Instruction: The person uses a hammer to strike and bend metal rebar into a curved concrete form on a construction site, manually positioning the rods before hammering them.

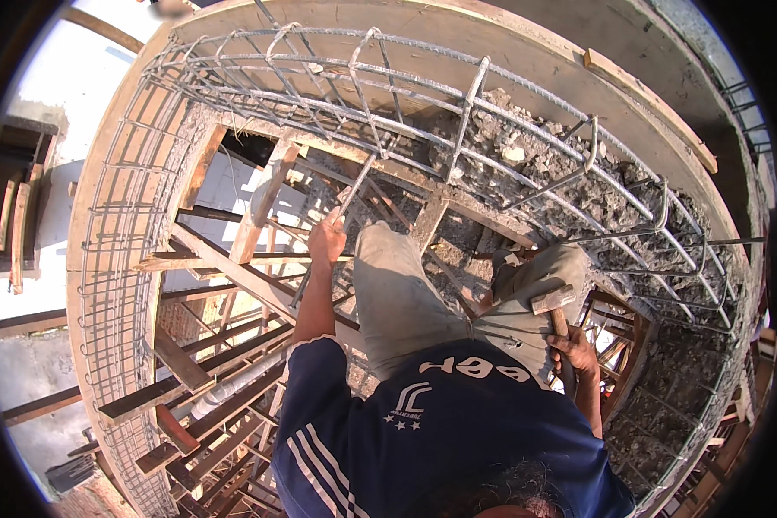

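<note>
My left hand [327, 238] is closed around a long thin metal rod [354, 188]. The rod slants up and to the right, its upper end at the lower bars of a long rebar cage [423, 134]; whether they touch I cannot tell. My right hand [576, 350] grips the handle of a hammer [553, 300], held beside my right thigh with the head upward. Grey trousers [397, 285] cover my bent legs, which lie between my hands. Rough broken concrete [514, 142] fills part of the cage at the right.
Wooden formwork [527, 52] runs along the far side, with a loose timber strip [652, 108] on top. Another rebar cage [121, 216] lines the left. Below me are open gaps crossed by timber beams [224, 363], and a pale pipe [237, 384] runs among them.
</note>
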{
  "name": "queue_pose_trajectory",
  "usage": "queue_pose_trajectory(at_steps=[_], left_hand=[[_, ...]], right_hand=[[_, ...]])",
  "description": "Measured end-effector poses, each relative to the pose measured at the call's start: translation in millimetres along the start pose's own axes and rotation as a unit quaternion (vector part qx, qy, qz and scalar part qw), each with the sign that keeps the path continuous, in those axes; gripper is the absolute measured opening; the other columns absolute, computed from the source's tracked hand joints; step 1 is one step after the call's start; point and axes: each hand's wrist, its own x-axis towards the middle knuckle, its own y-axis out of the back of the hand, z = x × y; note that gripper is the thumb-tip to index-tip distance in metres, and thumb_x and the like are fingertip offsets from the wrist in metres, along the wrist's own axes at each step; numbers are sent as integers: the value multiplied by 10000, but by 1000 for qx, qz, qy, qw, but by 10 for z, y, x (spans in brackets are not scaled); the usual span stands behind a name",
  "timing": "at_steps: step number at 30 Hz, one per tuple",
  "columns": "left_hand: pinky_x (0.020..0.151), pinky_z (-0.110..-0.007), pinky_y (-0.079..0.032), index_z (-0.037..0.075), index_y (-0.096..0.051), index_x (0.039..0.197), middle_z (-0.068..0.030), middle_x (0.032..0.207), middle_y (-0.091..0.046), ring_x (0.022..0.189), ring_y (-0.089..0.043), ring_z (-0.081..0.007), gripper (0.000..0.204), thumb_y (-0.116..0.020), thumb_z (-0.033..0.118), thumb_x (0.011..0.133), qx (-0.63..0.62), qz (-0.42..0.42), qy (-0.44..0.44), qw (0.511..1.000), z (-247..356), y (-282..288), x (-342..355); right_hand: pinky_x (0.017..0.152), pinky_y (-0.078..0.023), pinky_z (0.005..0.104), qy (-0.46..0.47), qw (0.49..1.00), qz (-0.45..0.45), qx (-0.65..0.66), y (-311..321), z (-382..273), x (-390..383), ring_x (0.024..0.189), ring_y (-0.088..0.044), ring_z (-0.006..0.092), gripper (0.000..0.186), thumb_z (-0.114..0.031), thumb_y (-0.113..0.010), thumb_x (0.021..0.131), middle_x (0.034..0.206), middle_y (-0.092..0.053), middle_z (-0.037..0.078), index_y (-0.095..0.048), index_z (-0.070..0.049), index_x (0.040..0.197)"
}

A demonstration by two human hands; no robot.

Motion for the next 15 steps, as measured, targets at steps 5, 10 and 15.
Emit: queue_pose_trajectory(at_steps=[5, 10, 15], left_hand=[[812, -443, -537, 47, -693, 1174, -234, 1024, -700, 941, -676, -406, 302, -593, 161, 914, -107, 81, -6, 991, -43, -543, -291], [807, -417, -536, -14, -693, 1127, -259, 977, -701, 920, -688, -393, 291, -621, 171, 915, -272, -12, 106, 956, 92, -494, -195], [823, -412, -529, -17, -677, 1146, -254, 1018, -698, 977, -679, -390, 295, -577, 168, 940, -210, 15, 1, 978, 70, -518, 146]], right_hand=[[400, -400, 268, 13, 1000, -11, 9, -11, -30, 1, 423, -512, 126, 220, -186, -702, 873, 582, -563, 37, -584, -1, 881], [398, -397, 268, 10, 999, -24, 30, 29, -5, 20, 420, -508, 130, 215, -182, -699, 871, 580, -563, 44, -572, -9, 861], [393, -408, 275, 7, 999, -21, 28, 36, 23, 41, 408, -515, 139, 211, -178, -704, 869, 570, -564, 46, -579, -9, 848]])
